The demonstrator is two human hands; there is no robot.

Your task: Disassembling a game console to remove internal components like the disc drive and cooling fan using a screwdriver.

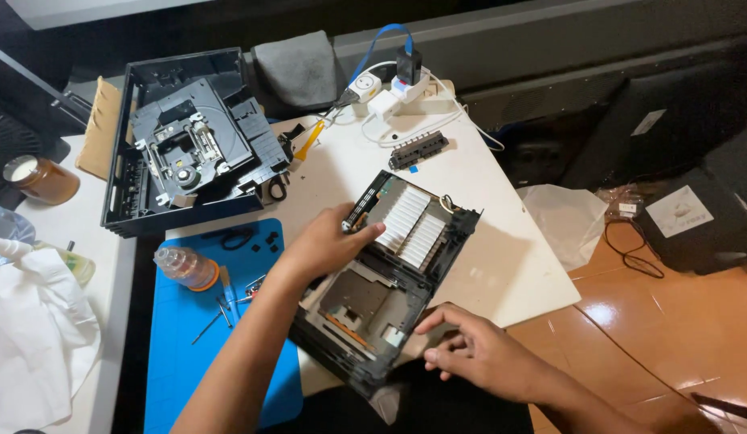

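Observation:
An opened black console chassis (389, 273) lies tilted on the white table (502, 265), showing a silver finned heatsink (410, 221) and a metal shield plate (361, 301). My left hand (325, 241) grips its upper left edge, thumb resting by the heatsink. My right hand (474, 350) holds the lower right corner with fingers curled on the rim. Both hands steady the chassis over the table's front edge.
A black case half with a disc drive (185, 145) leans at the back left. A blue work mat (189, 321) carries a small clear bottle (185, 267), a screwdriver and screws. A power strip (397, 92), a black connector strip (418, 150), an amber jar (40, 178) and white cloth (28, 337) surround them.

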